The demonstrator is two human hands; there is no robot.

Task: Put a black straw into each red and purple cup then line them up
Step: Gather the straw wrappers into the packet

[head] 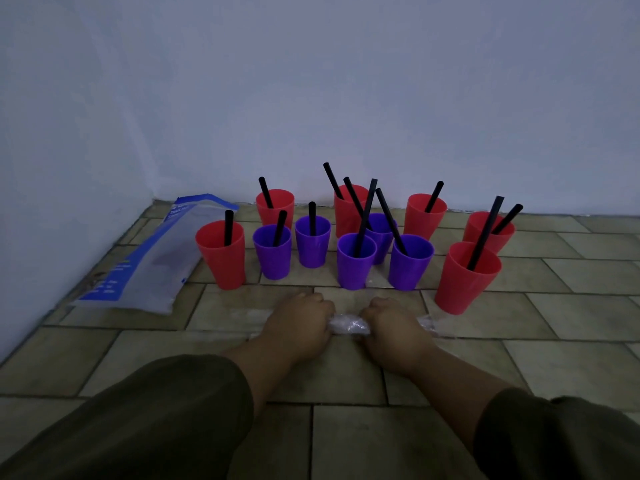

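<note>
Tiled floor (571,306): carries everything, and meets the wall (311,98) at its far edge.

Zip bag (152,258), blue and clear: lies flat toward the floor's far left corner, just beside the leftmost cup. It would block a row extended that way.

Red cups (223,261), six: plastic, upright, scattered in a loose cluster near the far edge. Probably light, stiff and easily tipped. Best held low round the wall, or slid along the floor.

Purple cups (273,258), five: smaller, crowded in the middle of the cluster, some nearly touching. There is little room for fingers between them.

Left hand (298,320) and right hand (394,323): in front of the cups, fingers clamped on either end of a clear wrapper (348,325) that is crumpled, soft and thin. Both hands are occupied until it is put down.

Black straws (485,230), eleven: one leans in each cup, and several cross in the middle. Thin and light, they are likely to snag or swing when a cup moves. Lining up is not yet done.
</note>
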